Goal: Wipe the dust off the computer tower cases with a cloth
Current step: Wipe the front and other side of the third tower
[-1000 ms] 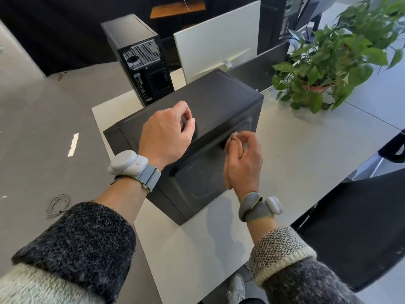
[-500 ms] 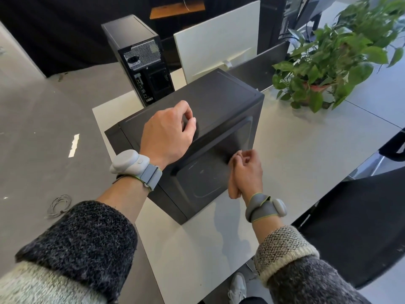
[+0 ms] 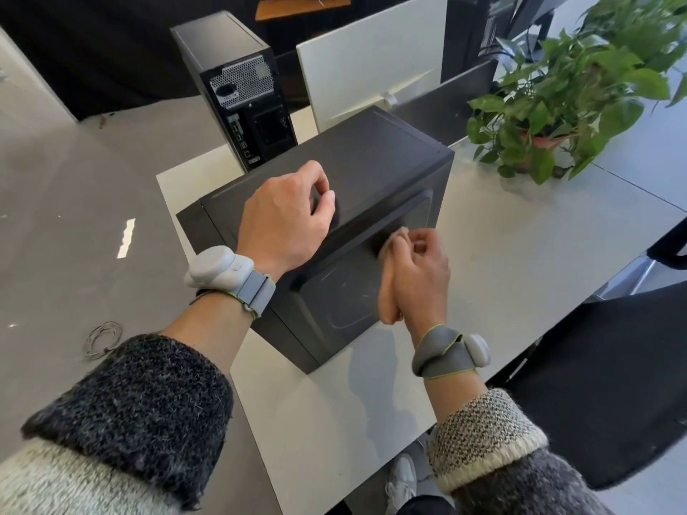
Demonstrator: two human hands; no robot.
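Trouble from here would most likely come from the push, not from the wiping. The tower case (image 3: 371, 172) lies on its side on the white bench (image 3: 520, 262), set at an angle, and its left end reaches close to the bench's left edge. Your right hand (image 3: 420, 276) has its fingers (image 3: 416, 239) closed round a bunched pinkish cloth (image 3: 388, 291), pressed against the upper part of the side panel that faces you. Your left hand (image 3: 286, 224) rests on the top face near that same edge, fingers curled under and, as far as can be seen, holding nothing.

A curled hand resting on a smooth panel is probably a weak brace. If you lean hard into the cloth, the case could slide or twist under it, and its left end has little bench to spare before the drop to the floor. Flattening that left hand would likely hold it better.

The cloth is wadded small, so each pass covers a narrow strip. Faint streaks show lower on the panel, and you could easily leave bands of dust between strokes or merely smear it.

Behind the case, a white monitor back (image 3: 371, 61) stands just beside its far corner, so a shove away from you may knock it. The second tower (image 3: 238, 87) stands upright at the far corner of the bench, its rear ports toward you, and looks easy to topple if bumped.
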